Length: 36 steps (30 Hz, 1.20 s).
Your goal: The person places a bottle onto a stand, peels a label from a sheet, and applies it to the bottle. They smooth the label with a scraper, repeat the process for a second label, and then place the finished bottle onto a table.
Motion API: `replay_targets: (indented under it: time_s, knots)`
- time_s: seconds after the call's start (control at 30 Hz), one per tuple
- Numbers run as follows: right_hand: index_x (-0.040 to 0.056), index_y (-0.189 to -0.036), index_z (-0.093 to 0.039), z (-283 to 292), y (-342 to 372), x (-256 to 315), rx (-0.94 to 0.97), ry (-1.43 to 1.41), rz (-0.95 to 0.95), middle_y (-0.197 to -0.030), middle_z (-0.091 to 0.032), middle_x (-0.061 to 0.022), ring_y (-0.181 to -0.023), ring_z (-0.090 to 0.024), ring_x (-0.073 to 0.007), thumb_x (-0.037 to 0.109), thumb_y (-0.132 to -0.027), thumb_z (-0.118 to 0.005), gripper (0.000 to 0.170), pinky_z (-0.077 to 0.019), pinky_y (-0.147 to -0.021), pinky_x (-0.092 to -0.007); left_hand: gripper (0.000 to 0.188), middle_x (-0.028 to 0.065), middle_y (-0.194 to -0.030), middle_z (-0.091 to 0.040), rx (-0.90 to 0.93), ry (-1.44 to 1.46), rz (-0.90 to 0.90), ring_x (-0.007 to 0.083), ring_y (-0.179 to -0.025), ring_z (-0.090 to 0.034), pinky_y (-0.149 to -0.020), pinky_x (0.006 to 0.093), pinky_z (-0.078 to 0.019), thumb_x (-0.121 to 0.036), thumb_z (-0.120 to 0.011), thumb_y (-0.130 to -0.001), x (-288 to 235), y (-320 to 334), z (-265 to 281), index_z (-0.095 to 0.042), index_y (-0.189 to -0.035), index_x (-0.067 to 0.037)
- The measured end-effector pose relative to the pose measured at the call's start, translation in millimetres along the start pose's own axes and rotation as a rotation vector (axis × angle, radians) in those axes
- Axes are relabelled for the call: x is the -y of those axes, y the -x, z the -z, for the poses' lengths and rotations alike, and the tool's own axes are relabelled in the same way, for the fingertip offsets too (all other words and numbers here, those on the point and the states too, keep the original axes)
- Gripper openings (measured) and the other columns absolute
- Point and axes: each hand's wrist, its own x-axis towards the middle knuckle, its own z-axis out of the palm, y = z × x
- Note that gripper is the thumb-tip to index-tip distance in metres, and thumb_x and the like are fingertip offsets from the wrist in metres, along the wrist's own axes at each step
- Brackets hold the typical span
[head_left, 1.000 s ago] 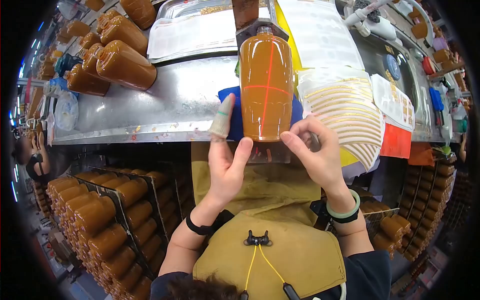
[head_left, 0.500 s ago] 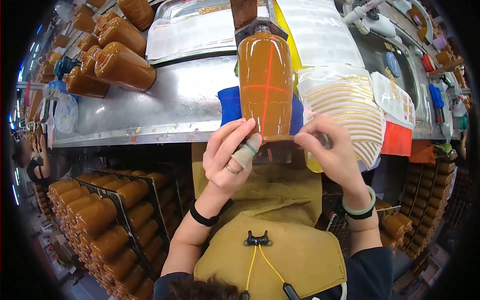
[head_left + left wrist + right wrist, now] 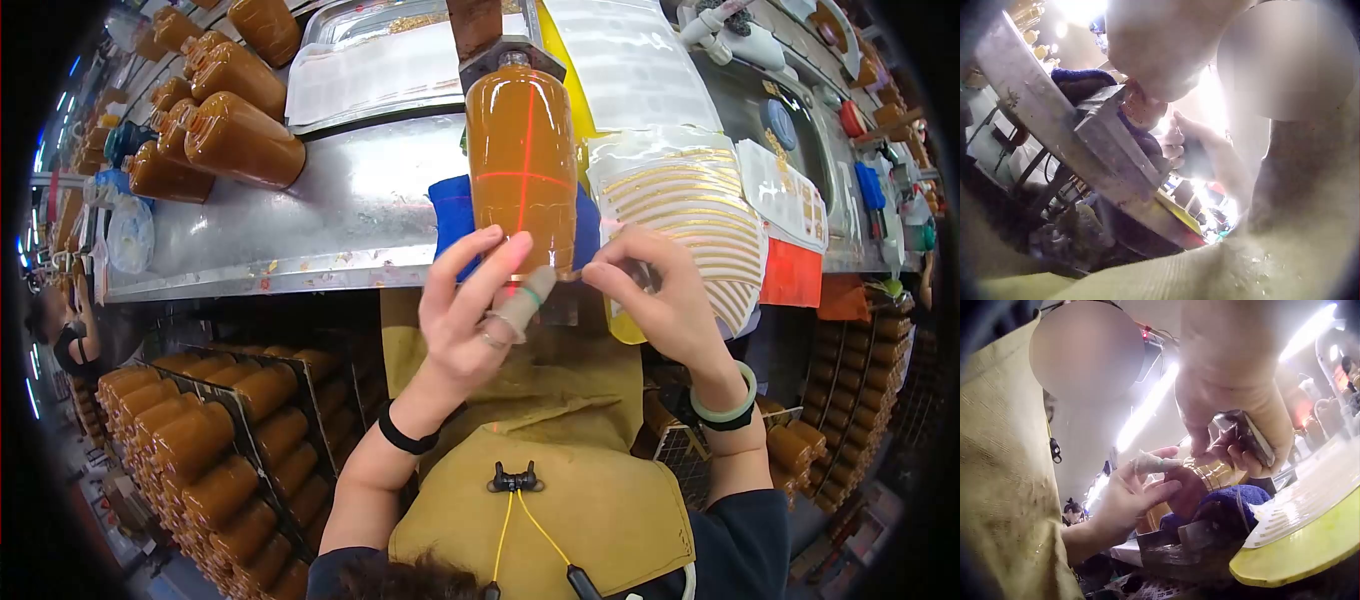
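A glossy brown bottle lies on a blue cloth, its neck against a metal holder. Red light lines cross on its side. My left hand is at the bottle's base with fingers extended; the finger in a fabric cover presses at the base edge, where thin gold lines show in the right wrist view. The thumb and a finger of my right hand pinch the end of a thin gold strip reaching from the base. A flat grey metal tool is tucked in the right palm.
A sheet of curved gold strips lies right of the bottle, beside white sheets. Several brown bottles stand at the left on the metal table. Racks of bottles fill the space below. The table's front edge runs under the work.
My left hand has turned over and moved right onto the bottle's base, its covered finger now at the edge. The right hand has drawn slightly right, with the gold strip between its fingers.
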Motion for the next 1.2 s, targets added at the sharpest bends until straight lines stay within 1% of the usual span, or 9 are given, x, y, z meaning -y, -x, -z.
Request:
replay_targets:
  time_s: [0.13, 0.27, 0.33, 0.5, 0.57, 0.7, 0.9, 1.1, 1.2]
  knots:
    - [-0.0006, -0.09, -0.075, 1, -2, 2, 0.012, 0.003, 0.012, -0.078, -0.067, -0.0072, -0.071, -0.056, -0.0158, 0.012, -0.09, -0.077, 0.013, -0.0437, -0.066, -0.0315, 0.026, 0.0164, -0.119, -0.072, -0.134, 0.129, 0.171, 0.0354, -0.109, -0.071, -0.088, 0.0391, -0.0606, 0.011, -0.081, -0.079, 7, 17, -6, -0.077, -0.103, 0.001]
    - [-0.0005, -0.09, -0.075, 2, 0, 1, 0.005, -0.007, 0.007, -0.077, -0.066, -0.0067, -0.07, -0.056, -0.0152, 0.012, -0.089, -0.077, 0.013, -0.0432, -0.065, -0.0311, 0.024, 0.0158, -0.116, -0.073, -0.169, 0.098, 0.148, 0.0389, -0.102, -0.073, -0.082, 0.0398, -0.064, 0.008, -0.081, -0.082, 7, 20, -9, -0.068, -0.099, -0.003]
    - [-0.0004, -0.09, -0.075, 4, 0, 1, 0.001, 0.02, 0.0, -0.076, -0.066, -0.0063, -0.069, -0.055, -0.0147, 0.012, -0.089, -0.078, 0.012, -0.0429, -0.063, -0.0306, 0.025, 0.0172, -0.119, -0.071, -0.187, 0.084, 0.166, 0.0364, -0.11, -0.07, -0.089, 0.0401, -0.0603, 0.008, -0.082, -0.081, 4, 23, -10, -0.075, -0.104, 0.005]
    - [0.0002, -0.09, -0.075, 3, 0, -2, -0.008, -0.01, 0.007, -0.076, -0.065, -0.0057, -0.068, -0.054, -0.0143, 0.011, -0.09, -0.077, 0.011, -0.0422, -0.063, -0.031, 0.023, 0.0161, -0.124, -0.068, -0.143, -0.135, 0.033, 0.0364, -0.106, -0.069, -0.087, 0.0392, -0.0592, 0.004, -0.082, -0.083, -8, 6, -5, -0.078, -0.105, -0.002]
    - [0.0003, -0.09, -0.075, 2, 1, 1, -0.015, -0.001, 0.028, -0.076, -0.065, -0.0055, -0.068, -0.054, -0.0143, 0.011, -0.09, -0.077, 0.01, -0.042, -0.063, -0.0313, 0.032, 0.0138, -0.127, -0.067, -0.027, 0.042, 0.08, 0.0355, -0.114, -0.066, -0.082, 0.0372, -0.0632, 0.006, -0.084, -0.08, -5, 7, -2, -0.073, -0.108, -0.007]
    - [0.0005, -0.09, -0.076, 4, 2, 9, 0.018, 0.036, 0.039, -0.076, -0.065, -0.0063, -0.069, -0.055, -0.0159, 0.01, -0.089, -0.077, 0.01, -0.0424, -0.063, -0.0318, 0.032, 0.0162, -0.119, -0.072, -0.121, 0.157, 0.254, 0.0356, -0.107, -0.073, -0.086, 0.0389, -0.0642, 0.008, -0.082, -0.081, 5, 21, -6, -0.071, -0.111, 0.005]
    - [-0.0002, -0.09, -0.076, 6, 0, 3, 0.008, 0.046, 0.063, -0.077, -0.066, -0.0064, -0.069, -0.056, -0.0155, 0.01, -0.089, -0.077, 0.011, -0.043, -0.063, -0.0313, 0.031, 0.0173, -0.122, -0.07, -0.212, 0.235, 0.373, 0.0362, -0.111, -0.071, -0.089, 0.0379, -0.064, 0.011, -0.079, -0.083, 0, 28, -13, -0.071, -0.112, 0.003]
    - [-0.0009, -0.09, -0.075, 9, 0, -7, -0.006, 0.037, 0.013, -0.076, -0.065, -0.0043, -0.066, -0.053, -0.0121, 0.013, -0.089, -0.078, 0.014, -0.0417, -0.061, -0.0301, 0.032, 0.0183, -0.132, -0.064, -0.113, -0.056, -0.018, 0.0347, -0.121, -0.062, -0.099, 0.0456, -0.0548, 0.004, -0.082, -0.085, -1, 15, -6, -0.072, -0.115, 0.005]
    - [-0.0007, -0.089, -0.075, 7, 0, -7, -0.002, 0.032, -0.013, -0.076, -0.064, -0.0039, -0.065, -0.052, -0.0124, 0.014, -0.089, -0.079, 0.015, -0.0412, -0.061, -0.03, 0.034, 0.0189, -0.126, -0.067, -0.161, 0.094, 0.109, 0.0379, -0.112, -0.068, -0.089, 0.0424, -0.0614, 0.009, -0.081, -0.082, 1, 15, -9, -0.072, -0.113, -0.004]
